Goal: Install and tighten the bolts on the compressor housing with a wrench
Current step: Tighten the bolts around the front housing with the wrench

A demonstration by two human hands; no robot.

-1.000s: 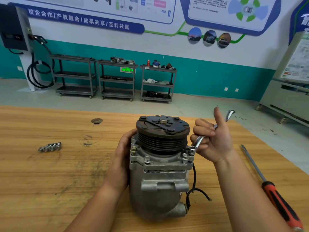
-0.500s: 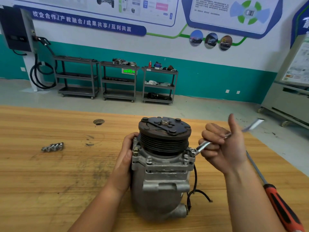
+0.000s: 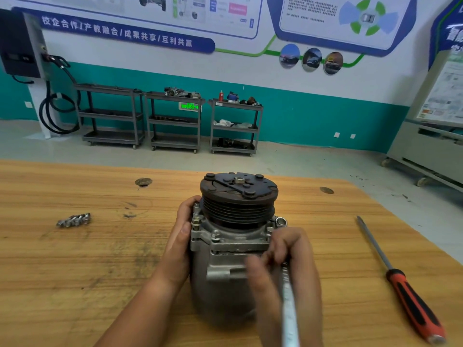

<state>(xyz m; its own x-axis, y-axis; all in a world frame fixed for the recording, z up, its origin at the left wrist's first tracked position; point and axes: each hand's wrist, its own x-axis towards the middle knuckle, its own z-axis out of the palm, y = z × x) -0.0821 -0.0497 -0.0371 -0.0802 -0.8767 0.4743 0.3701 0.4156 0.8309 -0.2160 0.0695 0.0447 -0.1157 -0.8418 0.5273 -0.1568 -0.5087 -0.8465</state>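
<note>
Upright on the tabletop (image 3: 75,271) stood the compressor (image 3: 225,259), the left hand (image 3: 180,236) clasping its left side. Just beside it, the right hand's (image 3: 288,266) grip was clenched around the wrench (image 3: 288,304), whose ring end sat on a housing bolt above the knuckles. Spare bolts (image 3: 74,219) lay well left.
</note>
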